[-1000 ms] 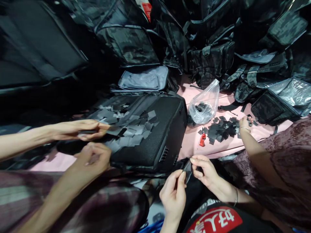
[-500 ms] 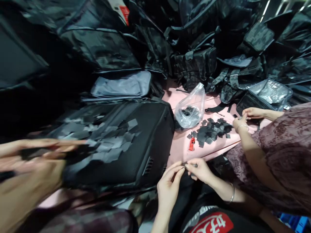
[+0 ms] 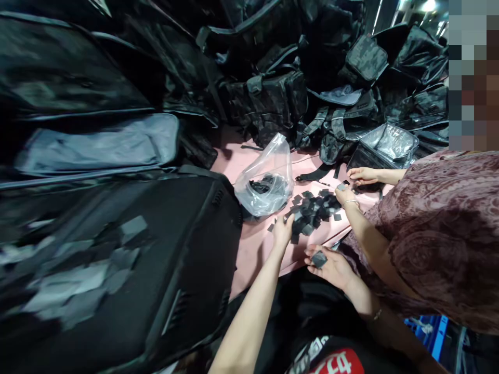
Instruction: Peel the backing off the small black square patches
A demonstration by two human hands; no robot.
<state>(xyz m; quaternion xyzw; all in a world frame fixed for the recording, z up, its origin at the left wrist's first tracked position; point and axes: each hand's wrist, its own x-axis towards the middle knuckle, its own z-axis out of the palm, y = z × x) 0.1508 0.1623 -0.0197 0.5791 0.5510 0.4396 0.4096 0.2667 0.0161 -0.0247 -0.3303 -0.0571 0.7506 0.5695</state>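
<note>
My left hand [image 3: 282,232] reaches to the near left edge of a pile of small black squares [image 3: 312,212] on pink cloth. Its thumb and fingers close at a dark square there, partly hidden by the hand. Palm up and nearer to me, my right hand [image 3: 331,266] holds a small dark square [image 3: 319,259] lying across its fingers. Whether that is one square or a thin stack, I cannot tell. Behind the pile stands a clear plastic bag [image 3: 265,195] with dark pieces inside.
A large black bag [image 3: 195,234] lies at left, with loose grey-black squares [image 3: 74,285] on top. At right, a person in a patterned purple garment [image 3: 429,234] works with both hands [image 3: 343,192] by the pile. Camouflage backpacks [image 3: 268,104] crowd the back.
The view has turned left-to-right, so another person's hands at far left have left the picture. My hands have parted: the left went forward to the pile, the right turned palm up.
</note>
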